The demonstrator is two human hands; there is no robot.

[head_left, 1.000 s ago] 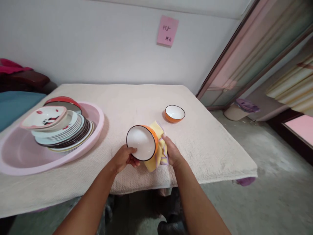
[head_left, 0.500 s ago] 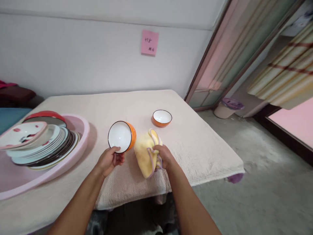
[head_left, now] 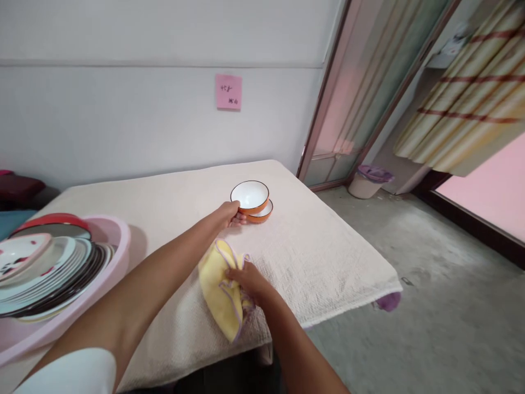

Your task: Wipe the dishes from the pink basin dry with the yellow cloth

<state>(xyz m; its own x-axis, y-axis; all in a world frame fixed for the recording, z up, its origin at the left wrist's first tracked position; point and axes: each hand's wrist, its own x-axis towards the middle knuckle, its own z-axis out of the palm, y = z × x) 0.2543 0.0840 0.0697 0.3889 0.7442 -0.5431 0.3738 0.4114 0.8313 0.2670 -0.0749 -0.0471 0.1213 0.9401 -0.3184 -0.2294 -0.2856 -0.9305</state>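
Note:
My left hand (head_left: 234,214) reaches out over the table, closed on the near-left rim of an orange bowl (head_left: 250,195) with a white inside and a dark edge. That bowl is upright, just above a second orange bowl (head_left: 262,214), which stands on the tablecloth and is partly covered from view. Whether the two bowls touch, I cannot tell. Closer to me, my right hand (head_left: 241,282) grips a bunched yellow cloth (head_left: 219,287) with purple trim, which hangs over the front part of the table.
On the left a pink basin (head_left: 123,241) holds a stack of plates (head_left: 77,268), a patterned bowl (head_left: 20,254) and a red-rimmed dish (head_left: 61,220). A cream cloth (head_left: 320,257) covers the table. A lined bin (head_left: 365,186) stands on the floor beyond its right side.
My left hand has carried its bowl forward and right, from beside the cloth to above the other bowl, turning it upright. My right hand keeps the yellow cloth. The view has shifted.

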